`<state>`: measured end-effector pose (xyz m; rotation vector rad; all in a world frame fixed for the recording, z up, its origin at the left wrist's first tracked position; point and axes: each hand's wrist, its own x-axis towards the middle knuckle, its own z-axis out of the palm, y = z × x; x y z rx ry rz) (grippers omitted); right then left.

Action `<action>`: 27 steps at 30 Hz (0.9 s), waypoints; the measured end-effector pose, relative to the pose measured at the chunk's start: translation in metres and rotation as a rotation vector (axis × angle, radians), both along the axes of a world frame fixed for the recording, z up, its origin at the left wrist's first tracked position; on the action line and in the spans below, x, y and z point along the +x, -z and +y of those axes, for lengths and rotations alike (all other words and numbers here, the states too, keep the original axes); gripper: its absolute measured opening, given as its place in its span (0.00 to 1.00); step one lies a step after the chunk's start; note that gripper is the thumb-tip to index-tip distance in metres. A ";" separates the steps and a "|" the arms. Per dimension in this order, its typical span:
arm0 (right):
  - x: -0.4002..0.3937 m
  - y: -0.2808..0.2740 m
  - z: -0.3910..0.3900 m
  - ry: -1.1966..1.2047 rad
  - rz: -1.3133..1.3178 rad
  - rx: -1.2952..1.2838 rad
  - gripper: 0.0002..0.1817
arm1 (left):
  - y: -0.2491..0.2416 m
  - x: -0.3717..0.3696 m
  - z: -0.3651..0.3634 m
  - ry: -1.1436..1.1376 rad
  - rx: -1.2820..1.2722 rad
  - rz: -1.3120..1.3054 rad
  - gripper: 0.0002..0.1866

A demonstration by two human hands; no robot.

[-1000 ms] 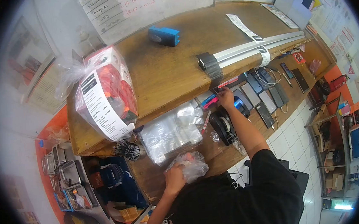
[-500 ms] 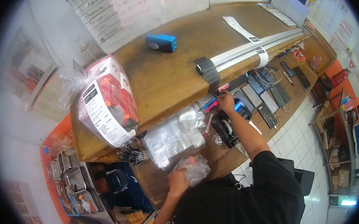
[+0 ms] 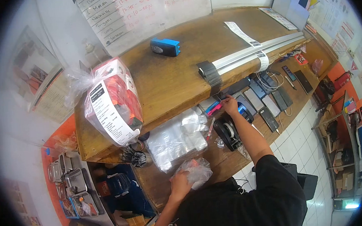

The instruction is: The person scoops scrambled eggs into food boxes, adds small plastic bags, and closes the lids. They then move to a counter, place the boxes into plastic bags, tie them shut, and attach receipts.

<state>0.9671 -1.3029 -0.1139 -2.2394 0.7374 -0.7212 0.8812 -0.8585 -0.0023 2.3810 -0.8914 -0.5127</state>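
Note:
My left hand [image 3: 180,185] is closed on a clear plastic bag [image 3: 199,172] with something reddish inside, near the front edge of the lower counter. My right hand [image 3: 230,105] reaches under the edge of the raised wooden shelf, its fingers pinched together. Whatever they hold, if anything, is too small to make out. Right beside those fingers lie pink and blue items [image 3: 214,107]. A black tape dispenser [image 3: 227,134] stands below my right wrist. Between the two hands lies a stack of clear plastic bags [image 3: 176,142].
On the raised shelf [image 3: 162,79] stand a tied plastic bag of red boxes [image 3: 113,102] with a long receipt, a blue-and-black device [image 3: 165,47] and metal rails [image 3: 260,52]. Several phones [image 3: 268,119] and cables lie on the lower counter at right. Metal trays [image 3: 76,180] sit at left.
The view has shifted slightly. Both hands stay in nearly the same places, the left on the plastic bag and the right under the shelf edge.

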 end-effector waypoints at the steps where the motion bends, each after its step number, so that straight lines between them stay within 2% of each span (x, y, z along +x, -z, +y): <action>1: 0.003 0.001 -0.002 -0.002 -0.004 0.002 0.06 | 0.005 0.000 0.001 0.005 0.003 -0.014 0.19; 4: 0.008 -0.003 0.008 0.075 0.027 -0.094 0.05 | -0.005 0.000 0.001 -0.027 0.004 0.017 0.18; 6: 0.002 -0.011 0.026 -0.003 -0.118 0.688 0.07 | -0.015 0.002 0.000 -0.073 -0.002 0.073 0.19; 7: -0.005 -0.022 0.039 -0.010 -0.106 0.689 0.07 | -0.017 0.004 0.001 -0.067 -0.010 0.078 0.20; 9: -0.024 -0.059 0.073 -0.181 -0.244 1.263 0.09 | -0.020 0.006 0.000 -0.069 -0.019 0.095 0.21; 10: -0.033 -0.074 0.089 -0.181 -0.229 1.265 0.09 | -0.020 0.007 -0.001 -0.105 -0.002 0.105 0.22; 12: -0.051 -0.101 0.117 -0.174 -0.413 1.515 0.13 | -0.019 0.007 -0.002 -0.143 0.015 0.127 0.22; 15: -0.068 -0.124 0.139 -0.114 -0.468 1.611 0.14 | -0.016 0.007 -0.003 -0.127 0.007 0.088 0.22; 20: -0.085 -0.131 0.154 -0.154 -0.454 1.583 0.15 | -0.012 0.006 -0.001 -0.115 -0.041 0.041 0.20; 23: -0.092 -0.132 0.168 -0.217 -0.401 1.449 0.13 | 0.000 0.011 0.001 -0.062 -0.140 0.068 0.20; 25: -0.093 -0.115 0.184 -0.268 -0.201 1.170 0.10 | 0.007 0.014 0.006 -0.043 -0.145 0.078 0.20; 27: -0.098 -0.100 0.216 -0.285 -0.008 1.018 0.09 | 0.001 0.018 0.004 -0.007 -0.155 0.082 0.19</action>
